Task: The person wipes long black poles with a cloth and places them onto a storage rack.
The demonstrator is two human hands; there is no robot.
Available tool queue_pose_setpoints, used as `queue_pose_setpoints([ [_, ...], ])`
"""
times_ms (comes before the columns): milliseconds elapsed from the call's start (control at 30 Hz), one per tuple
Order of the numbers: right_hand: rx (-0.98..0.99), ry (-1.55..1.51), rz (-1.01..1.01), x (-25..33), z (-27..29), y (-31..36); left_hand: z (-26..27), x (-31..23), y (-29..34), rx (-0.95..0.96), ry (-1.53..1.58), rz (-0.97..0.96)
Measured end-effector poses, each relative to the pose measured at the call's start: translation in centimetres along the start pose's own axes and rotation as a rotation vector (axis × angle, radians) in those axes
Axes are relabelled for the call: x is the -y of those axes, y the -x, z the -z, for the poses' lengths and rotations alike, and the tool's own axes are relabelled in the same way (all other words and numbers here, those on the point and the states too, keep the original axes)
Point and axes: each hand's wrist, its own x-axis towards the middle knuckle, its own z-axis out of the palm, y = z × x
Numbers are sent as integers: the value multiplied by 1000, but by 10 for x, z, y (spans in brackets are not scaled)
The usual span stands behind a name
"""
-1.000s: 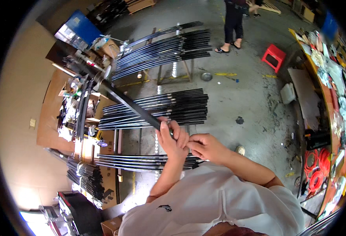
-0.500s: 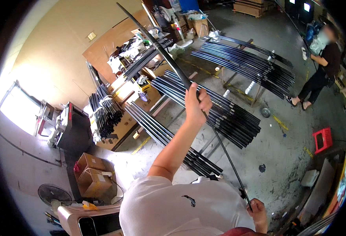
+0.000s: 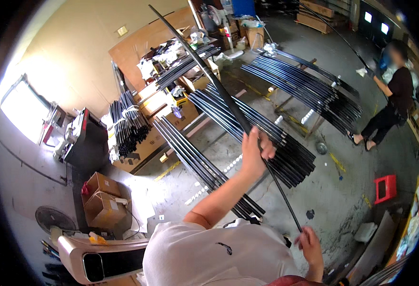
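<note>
A long black tapered pole [image 3: 228, 101] runs slantwise across the view, thick in its upper part and thin towards me. My left hand [image 3: 257, 155] is closed round it just below the thick part. Down at the right, in front of my body, my right hand [image 3: 312, 248] pinches the pole's thin near end between thumb and fingers. Beyond my left hand a row of black poles [image 3: 266, 136] lies across a stand. A smaller group of black poles [image 3: 204, 169] lies to the left, beneath my left forearm.
Farther back, another rack of poles [image 3: 304, 83] stands near a person [image 3: 393, 90] handling a long pole. Bundled poles [image 3: 126, 124] lean at left. Also around me are cardboard boxes [image 3: 105, 207], a fan [image 3: 54, 220], a red stool [image 3: 385, 189] and a metal bowl [image 3: 321, 148].
My left hand has come down and right, closer to my right hand, and the span of pole between them is shorter. The other person's arms and pole have shifted.
</note>
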Motion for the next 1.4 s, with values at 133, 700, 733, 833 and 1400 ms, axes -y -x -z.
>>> queue_pose_setpoints([
  [133, -57, -204, -53, -54, 6, 31, -5, -24, -11, -69, -88, -55],
  [700, -370, 219, 131, 14, -24, -6, -36, -17, -16, 80, 3, 228],
  [733, -318, 212, 145, 9, -23, -2, -35, -22, -25, -24, 1, 239],
  [833, -196, 205, 121, -13, -17, 13, -26, -37, -44, -18, 123, 151],
  [1400, -336, 223, 168, 7, -39, -22, -24, 48, 52, 62, 26, 161],
])
